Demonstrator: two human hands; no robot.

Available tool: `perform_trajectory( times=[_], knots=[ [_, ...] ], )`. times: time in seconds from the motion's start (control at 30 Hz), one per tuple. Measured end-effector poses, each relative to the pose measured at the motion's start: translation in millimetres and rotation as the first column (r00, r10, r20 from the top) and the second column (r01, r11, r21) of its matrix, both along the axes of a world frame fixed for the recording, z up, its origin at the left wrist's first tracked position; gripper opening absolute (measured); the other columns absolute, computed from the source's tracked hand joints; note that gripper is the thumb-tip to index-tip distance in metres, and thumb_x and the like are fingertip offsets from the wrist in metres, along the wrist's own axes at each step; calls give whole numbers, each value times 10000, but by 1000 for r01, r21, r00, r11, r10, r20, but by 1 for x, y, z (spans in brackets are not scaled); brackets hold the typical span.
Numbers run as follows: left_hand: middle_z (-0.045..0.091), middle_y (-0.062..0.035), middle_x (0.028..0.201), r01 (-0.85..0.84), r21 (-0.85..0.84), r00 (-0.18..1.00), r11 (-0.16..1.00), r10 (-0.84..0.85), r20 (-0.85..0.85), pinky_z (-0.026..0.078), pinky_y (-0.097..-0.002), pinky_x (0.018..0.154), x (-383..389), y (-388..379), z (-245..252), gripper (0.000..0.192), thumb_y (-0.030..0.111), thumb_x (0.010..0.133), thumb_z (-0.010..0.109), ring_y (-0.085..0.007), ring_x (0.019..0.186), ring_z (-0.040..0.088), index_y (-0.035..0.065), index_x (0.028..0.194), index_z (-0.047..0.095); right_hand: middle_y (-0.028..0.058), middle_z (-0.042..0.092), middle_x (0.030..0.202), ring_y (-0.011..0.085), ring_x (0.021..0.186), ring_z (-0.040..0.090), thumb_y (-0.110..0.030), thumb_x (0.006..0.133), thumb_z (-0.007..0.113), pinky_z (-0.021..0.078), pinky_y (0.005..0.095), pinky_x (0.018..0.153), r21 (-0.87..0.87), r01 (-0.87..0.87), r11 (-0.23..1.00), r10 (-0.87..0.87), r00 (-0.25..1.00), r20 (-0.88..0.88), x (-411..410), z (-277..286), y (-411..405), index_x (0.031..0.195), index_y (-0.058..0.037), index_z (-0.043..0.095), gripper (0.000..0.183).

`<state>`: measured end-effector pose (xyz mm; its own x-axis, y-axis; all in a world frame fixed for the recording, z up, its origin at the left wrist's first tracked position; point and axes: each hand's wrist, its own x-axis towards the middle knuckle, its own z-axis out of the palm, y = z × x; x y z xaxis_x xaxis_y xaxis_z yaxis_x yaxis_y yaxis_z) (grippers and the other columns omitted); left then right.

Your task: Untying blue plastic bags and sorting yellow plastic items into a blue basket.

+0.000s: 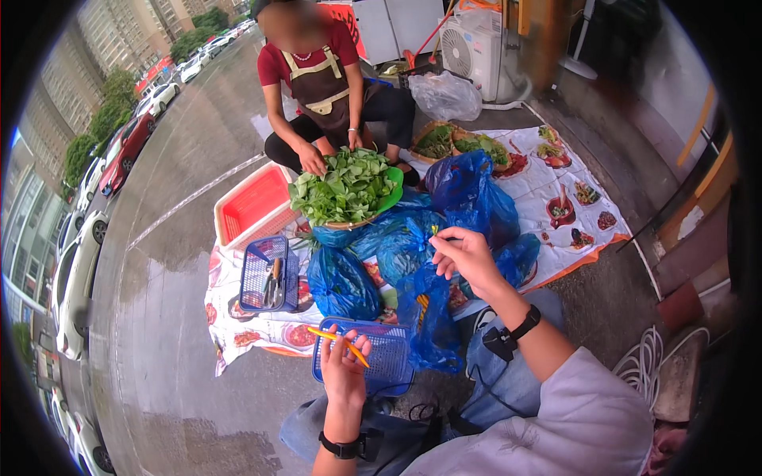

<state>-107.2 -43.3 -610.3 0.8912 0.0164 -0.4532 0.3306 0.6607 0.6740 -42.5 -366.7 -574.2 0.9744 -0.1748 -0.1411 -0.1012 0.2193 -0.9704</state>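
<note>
In my left hand (344, 363) is a slender yellow-orange piece (339, 345), perhaps a vegetable pod or flower, held slantwise between the fingers above a blue plastic basket (381, 390). My right hand (467, 259) is raised over blue plastic bags, pinching a small yellow-green bit (435, 229) between thumb and fingertips. Below it an open blue bag (425, 333) shows more yellow-orange pieces inside. A knotted blue bag (342, 285) stands left of that one.
Opposite, a person in an apron (321, 89) handles leafy greens (345, 184) heaped on a woven tray. A red-and-white crate (253, 205) and a blue basket with scissors (253, 253) stand left. Two woven baskets (437, 143) lie behind the bags on a printed sheet (571, 238).
</note>
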Motion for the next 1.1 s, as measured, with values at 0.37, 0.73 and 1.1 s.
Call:
perform_trajectory(
  times=[0.37,0.73,1.1],
  knots=[
    [729,-129,1208,12,76,1000,997,-9,-29,655,-392,948,-2,-6,7,292,177,1140,638,-251,1063,758,53,1392,559,145,797,1004,165,808,754,-132,1091,698,577,279,687,36,22,999,-25,995,94,-4,3,4,1214,62,713,230],
    [646,-56,1204,-1,107,1000,994,4,-25,656,-419,1009,1,-2,-6,333,193,1124,686,-207,1060,722,9,1395,629,52,747,950,90,774,671,-201,1108,695,503,245,657,-62,-13,998,16,999,34,-6,12,-14,1191,4,739,225],
    [658,-27,1121,41,243,987,969,0,-164,593,-336,932,-7,0,-42,376,231,1106,707,-157,1095,674,27,1415,646,58,754,956,85,773,672,-160,1071,731,510,240,671,-152,-54,987,54,999,-4,-8,19,-3,1174,5,736,194]
  ],
)
